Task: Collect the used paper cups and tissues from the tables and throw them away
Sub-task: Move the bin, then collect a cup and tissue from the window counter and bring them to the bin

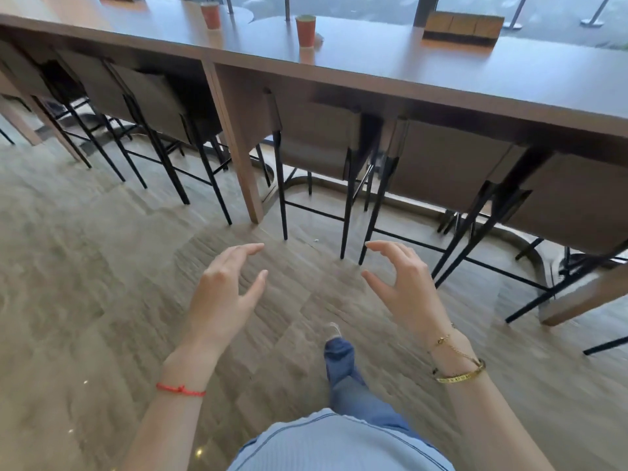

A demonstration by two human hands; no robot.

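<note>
Two orange paper cups stand upright on a long brown counter [441, 66] by the window. One cup [305, 30] is near the middle, the other cup [210, 15] farther back to the left. A small pale crumpled tissue [318, 37] lies just right of the nearer cup. My left hand [227, 287] and my right hand [404, 283] hover over the floor, well short of the counter. Both hold nothing, with fingers loosely spread and slightly bent.
Several high stools [319, 141] with black metal legs are tucked under the counter. A wooden box [462, 28] sits on the counter at the right. A wooden support leg [238, 144] divides the stools. Wood-pattern floor [102, 266] lies between me and the counter.
</note>
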